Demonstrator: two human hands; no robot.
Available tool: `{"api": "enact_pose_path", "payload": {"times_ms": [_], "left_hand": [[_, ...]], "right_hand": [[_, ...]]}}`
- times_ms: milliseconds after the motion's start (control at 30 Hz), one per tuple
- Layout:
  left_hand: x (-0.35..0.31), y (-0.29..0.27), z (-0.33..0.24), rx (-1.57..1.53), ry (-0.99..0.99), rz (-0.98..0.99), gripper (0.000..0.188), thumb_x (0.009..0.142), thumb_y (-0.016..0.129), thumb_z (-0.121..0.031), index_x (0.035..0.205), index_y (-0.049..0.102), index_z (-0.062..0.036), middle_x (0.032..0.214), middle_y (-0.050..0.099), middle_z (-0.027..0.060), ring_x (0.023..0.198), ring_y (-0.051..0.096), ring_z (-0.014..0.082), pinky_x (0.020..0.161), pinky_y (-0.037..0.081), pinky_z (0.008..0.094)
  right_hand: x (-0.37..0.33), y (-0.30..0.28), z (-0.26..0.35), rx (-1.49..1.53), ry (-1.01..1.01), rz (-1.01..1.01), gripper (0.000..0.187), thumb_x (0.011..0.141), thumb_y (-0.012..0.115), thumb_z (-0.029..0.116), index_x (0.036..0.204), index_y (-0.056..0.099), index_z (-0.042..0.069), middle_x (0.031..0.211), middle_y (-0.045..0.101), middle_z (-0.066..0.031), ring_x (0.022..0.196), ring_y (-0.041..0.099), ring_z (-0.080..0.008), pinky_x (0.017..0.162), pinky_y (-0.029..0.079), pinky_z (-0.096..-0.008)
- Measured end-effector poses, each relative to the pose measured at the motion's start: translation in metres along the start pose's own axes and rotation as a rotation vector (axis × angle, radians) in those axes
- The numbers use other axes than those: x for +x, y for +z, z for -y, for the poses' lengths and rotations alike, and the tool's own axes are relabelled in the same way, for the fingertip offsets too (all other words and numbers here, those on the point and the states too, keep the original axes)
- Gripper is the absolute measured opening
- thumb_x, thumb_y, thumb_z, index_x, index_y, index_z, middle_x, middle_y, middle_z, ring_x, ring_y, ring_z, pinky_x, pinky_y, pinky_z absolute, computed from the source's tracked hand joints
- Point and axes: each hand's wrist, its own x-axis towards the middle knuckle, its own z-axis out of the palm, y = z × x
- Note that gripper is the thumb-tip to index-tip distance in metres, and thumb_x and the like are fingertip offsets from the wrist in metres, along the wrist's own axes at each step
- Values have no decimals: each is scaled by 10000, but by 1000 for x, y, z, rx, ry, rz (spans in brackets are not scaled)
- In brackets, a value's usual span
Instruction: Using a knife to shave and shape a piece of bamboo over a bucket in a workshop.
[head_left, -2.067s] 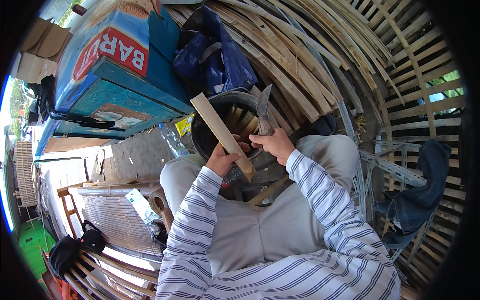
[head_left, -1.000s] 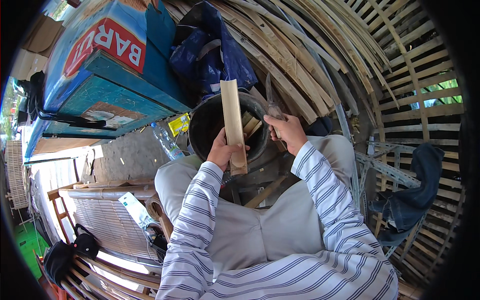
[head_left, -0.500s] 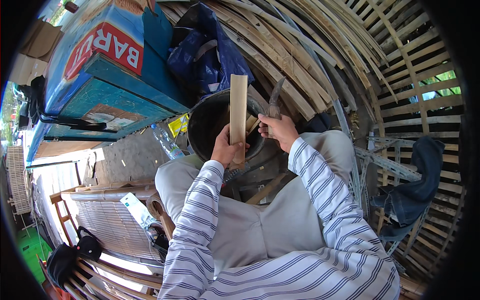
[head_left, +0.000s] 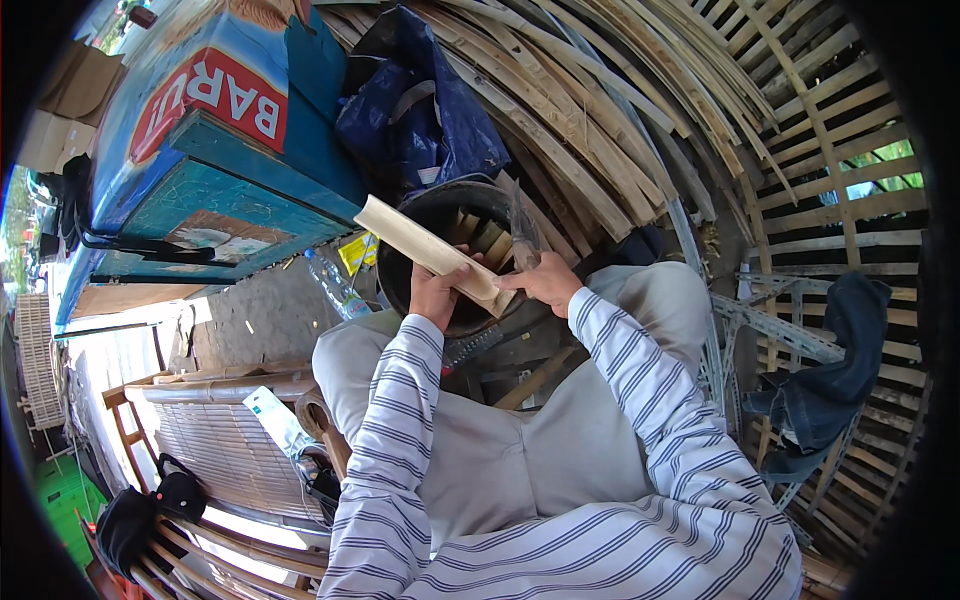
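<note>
A split piece of bamboo slants across the mouth of a black bucket between my knees. My left hand is closed around its lower half, and its upper end points to the far left. In my right hand is a curved knife, blurred, with its blade pointing away from me. The fingers of that hand come up to the bamboo's near end; the knife's handle is mostly hidden in the grip. Several more bamboo pieces stand inside the bucket.
Long bamboo strips are heaped beyond the bucket, next to a dark blue plastic bag. A blue painted box stands at left, near a plastic bottle. At right, dark cloth hangs over a metal frame.
The bamboo piece has swung from upright to a leftward slant. My right hand has moved slightly down and left, bringing the knife to the bamboo's near end.
</note>
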Motion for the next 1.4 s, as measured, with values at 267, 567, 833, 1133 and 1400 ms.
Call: {"api": "enact_pose_path", "payload": {"times_ms": [267,567,833,1133,1400], "left_hand": [[2,-3,-7,-6,-53,-44,385,907,669,-33,1256,504,-26,1210,623,129,1142,638,304,993,526,470],[9,-21,-42,-178,-88,-102,476,956,611,-290,1323,460,-28,1326,573,136,1207,583,321,1048,443,504],[15,-29,-44,-336,-62,-250,418,939,608,-248,1280,487,-40,1255,598,120,1156,610,320,1008,486,511],[21,-38,-39,-293,-19,-375,377,920,635,-227,1231,525,-43,1157,636,108,1093,642,298,967,526,467],[23,-44,-36,-370,-3,-342,397,903,656,-223,1222,519,-30,1148,635,101,1075,649,288,940,543,438]], "right_hand": [[-21,1,22,248,-26,152,784,700,879,55,1276,397,-167,1101,600,-203,930,678,-271,715,617,-338],[-27,-31,33,181,-191,-3,664,663,867,24,1194,502,-134,1069,622,-194,911,688,-268,718,621,-347],[-39,-45,46,232,-180,-172,450,692,830,58,1046,570,-41,973,650,-141,840,690,-242,692,609,-377],[-35,-51,40,236,-209,-258,431,659,835,41,991,586,-77,932,653,-167,804,678,-244,706,563,-336],[-30,-46,35,242,-214,-221,459,673,837,46,1030,576,-78,978,650,-172,848,690,-244,708,588,-360]]}}
